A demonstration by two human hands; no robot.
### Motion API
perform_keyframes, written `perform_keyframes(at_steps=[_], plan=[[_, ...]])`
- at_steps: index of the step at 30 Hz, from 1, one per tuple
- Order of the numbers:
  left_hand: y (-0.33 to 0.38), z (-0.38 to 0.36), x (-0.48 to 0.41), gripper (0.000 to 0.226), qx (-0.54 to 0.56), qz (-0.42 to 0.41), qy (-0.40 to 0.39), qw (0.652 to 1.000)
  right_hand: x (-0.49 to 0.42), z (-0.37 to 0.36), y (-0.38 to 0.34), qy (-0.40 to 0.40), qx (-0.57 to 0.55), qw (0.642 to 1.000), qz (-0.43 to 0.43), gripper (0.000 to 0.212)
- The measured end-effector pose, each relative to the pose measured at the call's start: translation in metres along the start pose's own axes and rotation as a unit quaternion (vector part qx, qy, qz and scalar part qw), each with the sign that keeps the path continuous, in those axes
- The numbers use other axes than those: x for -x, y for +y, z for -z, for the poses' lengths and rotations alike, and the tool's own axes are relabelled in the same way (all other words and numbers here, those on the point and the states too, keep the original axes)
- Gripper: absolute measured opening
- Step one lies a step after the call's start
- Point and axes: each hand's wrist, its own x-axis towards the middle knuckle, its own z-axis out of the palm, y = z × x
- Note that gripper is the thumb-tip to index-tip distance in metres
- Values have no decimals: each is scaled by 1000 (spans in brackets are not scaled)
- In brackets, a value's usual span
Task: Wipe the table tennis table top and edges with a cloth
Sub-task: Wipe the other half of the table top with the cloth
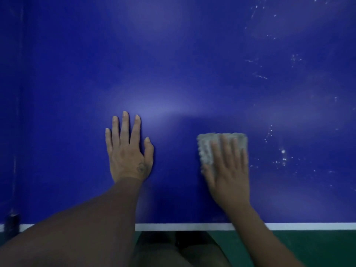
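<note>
down on the blue table top (173,54), both hands lie flat near the near edge. the left hand (129,151) rests palm down on the bare surface, its fingers straight and spread with the thumb out to the right, and it holds nothing. well to its right, the right hand (229,170) lies palm down on a pale grey cloth (206,149). its fingers are stretched out and close together, pressing on the cloth rather than curling round it. this hand is somewhat blurred, so whether the thumb tucks under the cloth's left edge cannot be told. the cloth is a folded, nubbly pad lying flat on the table, showing past the fingertips on the far side and past the hand on the left. scattered white specks (283,151) and smears mark the blue surface right of the cloth and up toward the far right corner. a white edge line (183,226) runs along the near rim of the table, crossed by both forearms. beyond the rim, a green floor (317,247) shows at the near right. a dark fitting (12,220) sits at the near left edge, too dim to make out.
</note>
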Motion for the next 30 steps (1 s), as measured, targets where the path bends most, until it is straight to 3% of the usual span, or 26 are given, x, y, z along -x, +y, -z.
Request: perform_keyframes(at_steps=[3, 6, 8, 12, 16, 19, 23, 25, 27, 30], plan=[[1, 1, 2, 67, -8, -4, 1, 1000, 5, 4, 27, 11, 8, 991, -131, 70], [0, 1, 3, 67, -8, -4, 1, 1000, -5, -3, 0, 24, -6, 975, -223, 70], [1, 1, 3, 66, -1, -5, 4, 1000, -12, -9, -38, 22, -5, 981, -194, 69], [-1, 1, 4, 64, 13, -15, 20, 1000, 22, -19, -110, 11, -29, 999, -11, 68], [-2, 2, 8, 62, 37, -22, 37, 998, 80, -22, -92, 3, -33, 997, 72, 66], [-5, 3, 9, 61, 42, -30, 43, 998, 99, -17, -31, 13, 4, 999, 45, 64], [-7, 4, 12, 62, 34, -41, 22, 998, 101, -2, 30, -11, -3, 989, -150, 70], [-5, 6, 16, 63, 45, -31, 13, 998, 98, -3, 26, -7, 3, 980, -199, 69], [3, 9, 33, 63, 65, -13, 4, 998, 93, -7, 3, 0, 17, 982, -187, 69], [20, 8, 81, 62, 76, 3, 6, 997, 93, -19, -50, 14, 22, 996, -85, 70]])
